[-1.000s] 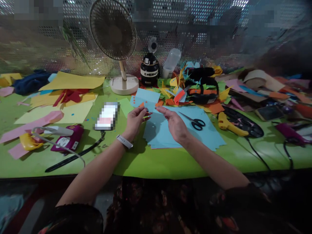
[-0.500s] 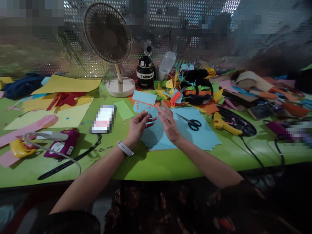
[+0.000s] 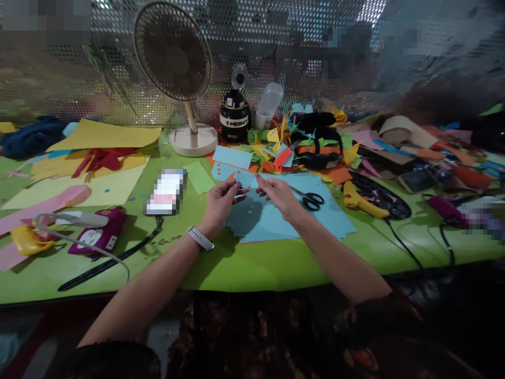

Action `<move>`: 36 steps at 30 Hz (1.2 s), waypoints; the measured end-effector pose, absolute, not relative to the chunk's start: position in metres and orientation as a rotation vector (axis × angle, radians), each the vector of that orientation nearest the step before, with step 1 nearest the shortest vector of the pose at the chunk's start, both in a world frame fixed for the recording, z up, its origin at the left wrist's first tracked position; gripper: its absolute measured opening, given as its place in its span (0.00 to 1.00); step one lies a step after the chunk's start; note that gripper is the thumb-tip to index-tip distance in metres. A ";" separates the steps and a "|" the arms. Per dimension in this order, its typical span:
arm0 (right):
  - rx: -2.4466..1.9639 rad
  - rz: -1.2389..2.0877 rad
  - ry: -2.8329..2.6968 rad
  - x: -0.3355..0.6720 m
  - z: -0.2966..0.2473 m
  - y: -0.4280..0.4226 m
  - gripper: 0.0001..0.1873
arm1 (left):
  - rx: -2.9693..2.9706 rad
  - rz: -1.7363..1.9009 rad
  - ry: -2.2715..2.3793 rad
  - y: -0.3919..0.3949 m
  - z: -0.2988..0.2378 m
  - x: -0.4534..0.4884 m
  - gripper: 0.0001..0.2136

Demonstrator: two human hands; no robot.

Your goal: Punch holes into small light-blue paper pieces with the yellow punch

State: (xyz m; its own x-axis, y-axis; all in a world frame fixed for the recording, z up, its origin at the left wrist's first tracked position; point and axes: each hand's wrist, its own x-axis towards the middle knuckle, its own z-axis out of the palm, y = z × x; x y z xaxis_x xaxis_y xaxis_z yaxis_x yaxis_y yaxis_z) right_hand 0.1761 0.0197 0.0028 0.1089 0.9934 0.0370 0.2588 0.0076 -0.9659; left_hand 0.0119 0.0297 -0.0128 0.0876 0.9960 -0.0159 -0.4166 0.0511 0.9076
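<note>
Over a stack of light blue paper sheets (image 3: 256,223), my left hand (image 3: 220,202) is closed in a pinch, thumb against forefinger. What lies between those fingertips is too small to name. My right hand (image 3: 279,197) faces it a short way off, thumb and forefinger also brought together; anything in them is hidden. Tiny orange dots show near the fingertips. Just beyond my left hand lies a light blue strip with orange dots (image 3: 219,171). Black-handled scissors (image 3: 313,201) rest on the sheets to the right of my right hand, their blades partly behind it.
A phone (image 3: 165,192) and a green paper slip (image 3: 198,178) lie left of my hands. Behind stand a fan (image 3: 193,141), a black bottle (image 3: 234,118) and a heap of paper scraps (image 3: 282,145). A yellow-handled tool (image 3: 365,202) lies right, a purple power bank (image 3: 98,231) left.
The fingers of my right hand, spread and raised before, have come together into a pinch. My left hand keeps its pinch. The view has shifted slightly.
</note>
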 end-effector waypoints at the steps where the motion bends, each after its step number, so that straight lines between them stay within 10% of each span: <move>1: -1.439 1.006 -1.320 0.174 0.002 0.019 0.30 | 0.900 1.297 0.849 0.030 -0.013 0.012 0.14; 14: -1.279 0.980 -1.303 0.170 -0.006 0.021 0.24 | 0.916 1.265 0.861 0.030 -0.013 0.012 0.14; 36: -1.329 -0.134 -1.902 0.167 -0.004 0.018 0.15 | 0.945 1.137 0.785 0.023 -0.017 0.018 0.18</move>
